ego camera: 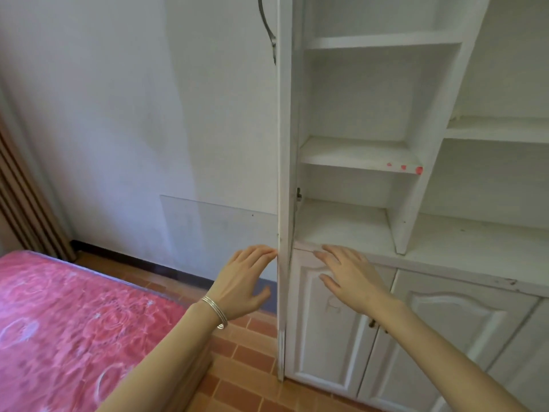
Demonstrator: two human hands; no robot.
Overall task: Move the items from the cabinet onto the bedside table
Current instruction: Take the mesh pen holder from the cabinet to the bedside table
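Opening the cabinet seems the step in hand: the left hand touches the door edge with straight fingers, and the right hand is spread beside it. Next comes finding items; the shelves show none.

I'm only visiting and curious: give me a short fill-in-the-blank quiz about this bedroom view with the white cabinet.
Silver bangles circle the person's ___ wrist.
___ red spots mark one shelf edge of the white cabinet.
The cabinet's lower doors are ___.
Missing words: left; three; closed.
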